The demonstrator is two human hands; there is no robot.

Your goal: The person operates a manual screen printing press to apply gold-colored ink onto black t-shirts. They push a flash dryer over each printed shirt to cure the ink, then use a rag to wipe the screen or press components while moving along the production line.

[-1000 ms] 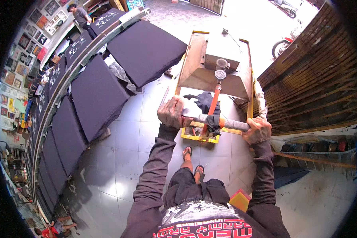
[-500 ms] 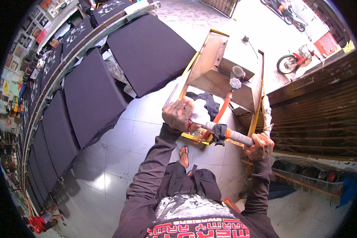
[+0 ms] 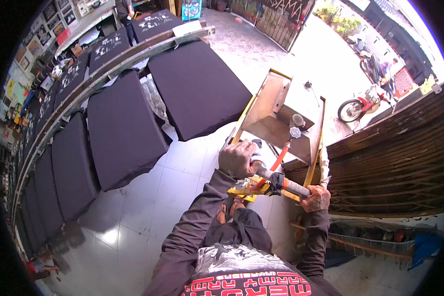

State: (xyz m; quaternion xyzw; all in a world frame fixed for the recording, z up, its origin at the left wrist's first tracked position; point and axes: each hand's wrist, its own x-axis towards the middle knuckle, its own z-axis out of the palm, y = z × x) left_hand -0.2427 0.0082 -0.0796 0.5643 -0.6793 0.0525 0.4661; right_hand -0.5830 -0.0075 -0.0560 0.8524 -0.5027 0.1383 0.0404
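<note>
My left hand (image 3: 239, 159) is closed around the left end of a tape-wrapped handle bar (image 3: 297, 188). My right hand (image 3: 316, 199) is wrapped around its right end. The bar belongs to a yellow-framed metal stand (image 3: 314, 172) in front of me. Bare metal panels (image 3: 264, 98) form its far part. A grey valve (image 3: 295, 132) sits there, and an orange hose (image 3: 280, 159) runs from it back under the bar. Black wrapping (image 3: 277, 182) covers the bar's middle. Something white (image 3: 257, 157) shows beside my left fingers, partly hidden.
Black shirts lie stretched over slanted boards (image 3: 197, 89) along a long rail (image 3: 118, 69) on my left. A brown folding gate (image 3: 385, 172) stands close on the right, with a wire basket (image 3: 375, 234) below. Beyond are a red motorcycle (image 3: 357, 108) and a person (image 3: 125, 15).
The view has tilted up, showing more of the doorway and street. My feet now stand close together under the bar. Both hands keep their grip.
</note>
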